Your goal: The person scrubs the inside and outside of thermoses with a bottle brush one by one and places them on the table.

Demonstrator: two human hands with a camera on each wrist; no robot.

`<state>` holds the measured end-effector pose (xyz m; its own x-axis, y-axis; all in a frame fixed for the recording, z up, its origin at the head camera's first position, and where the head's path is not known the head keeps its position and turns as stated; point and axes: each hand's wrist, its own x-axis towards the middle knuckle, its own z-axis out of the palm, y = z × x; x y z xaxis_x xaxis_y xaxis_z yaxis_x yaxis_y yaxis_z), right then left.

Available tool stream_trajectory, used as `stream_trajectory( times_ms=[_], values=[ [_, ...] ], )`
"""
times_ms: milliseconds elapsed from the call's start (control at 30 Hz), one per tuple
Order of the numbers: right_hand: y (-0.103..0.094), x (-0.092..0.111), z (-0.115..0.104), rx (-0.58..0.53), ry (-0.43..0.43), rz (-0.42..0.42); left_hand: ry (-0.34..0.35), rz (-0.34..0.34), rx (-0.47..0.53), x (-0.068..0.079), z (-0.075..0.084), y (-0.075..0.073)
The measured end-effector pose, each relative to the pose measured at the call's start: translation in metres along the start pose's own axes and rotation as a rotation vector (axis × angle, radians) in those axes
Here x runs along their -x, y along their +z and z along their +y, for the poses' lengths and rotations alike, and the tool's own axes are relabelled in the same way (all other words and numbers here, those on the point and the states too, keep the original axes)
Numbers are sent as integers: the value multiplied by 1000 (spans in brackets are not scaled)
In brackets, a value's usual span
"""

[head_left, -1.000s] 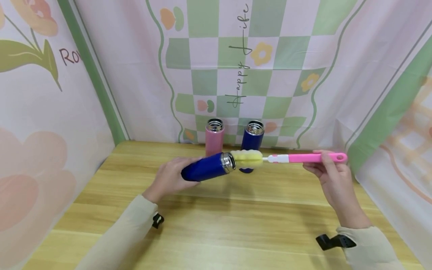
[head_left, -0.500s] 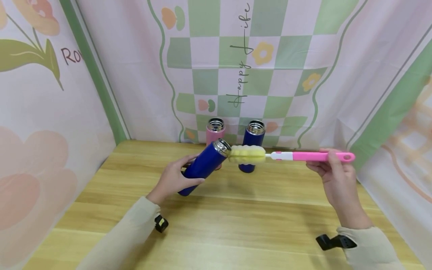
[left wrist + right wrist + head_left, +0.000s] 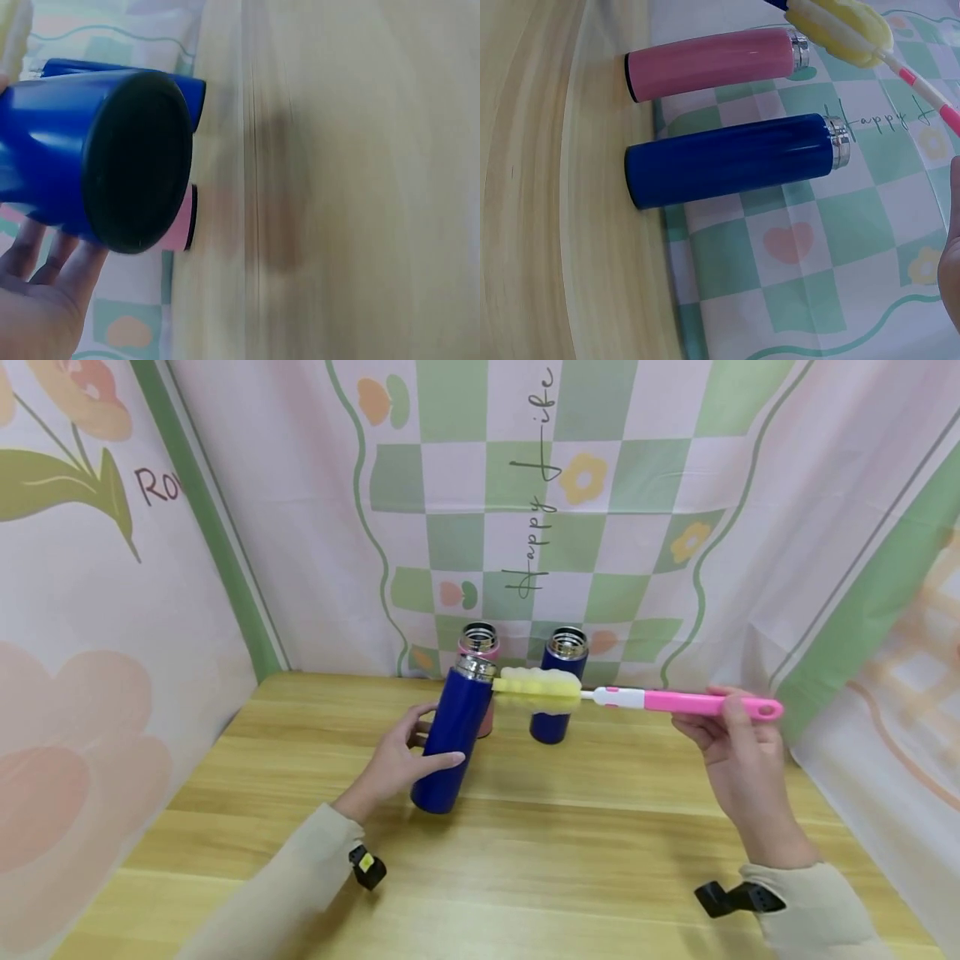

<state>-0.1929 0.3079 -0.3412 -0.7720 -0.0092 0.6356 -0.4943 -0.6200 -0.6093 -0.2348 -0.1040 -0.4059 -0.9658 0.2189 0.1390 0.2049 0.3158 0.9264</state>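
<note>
Two hands work well apart above a pale wood-grain worktop (image 3: 555, 868). The left hand (image 3: 397, 768) is clamped round the lower half of a blue bottle (image 3: 453, 735), its thumb lying across the near side and its fingers on the far side. That bottle is a tall, smooth cylinder in deep blue, with a shiny silver neck at the top and a dark, flat base; it leans to the right and is held clear of the wood. The right hand (image 3: 750, 777) pinches the bright pink handle of a bottle brush (image 3: 637, 698), which lies nearly level in the air. The brush has a white section beyond the pink, a thin white stem and a plump yellow-and-white sponge head (image 3: 536, 691), whose tip comes right up to the bottle's neck; whether they touch I cannot tell.

Behind, a pink bottle (image 3: 712, 64) and a second blue bottle (image 3: 731, 160) stand upright side by side, both silver-necked. From the head view the held bottle covers much of the pink one, and the sponge crosses in front of the other. A green-and-white checked cloth (image 3: 585, 539), lettered "Happy Life", hangs at the back.
</note>
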Motion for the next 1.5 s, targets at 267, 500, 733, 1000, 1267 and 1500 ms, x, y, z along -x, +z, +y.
stream_trajectory(
  times_ms=[267,500,733,1000,1267,1500],
  values=[
    [3,1,6,-80,7,-68,-30,-10,90,0,3,7],
    [4,2,10,-68,22,-110,-31,-4,138,-1,5,8],
    [9,2,16,-75,22,-122,-6,24,166,0,8,6],
    [12,7,19,-7,89,-128,2,68,318,-1,9,4],
    [7,12,17,155,168,-165,42,121,357,-4,6,-1],
    [2,15,15,188,221,-220,43,135,401,-4,5,-4]
  ],
)
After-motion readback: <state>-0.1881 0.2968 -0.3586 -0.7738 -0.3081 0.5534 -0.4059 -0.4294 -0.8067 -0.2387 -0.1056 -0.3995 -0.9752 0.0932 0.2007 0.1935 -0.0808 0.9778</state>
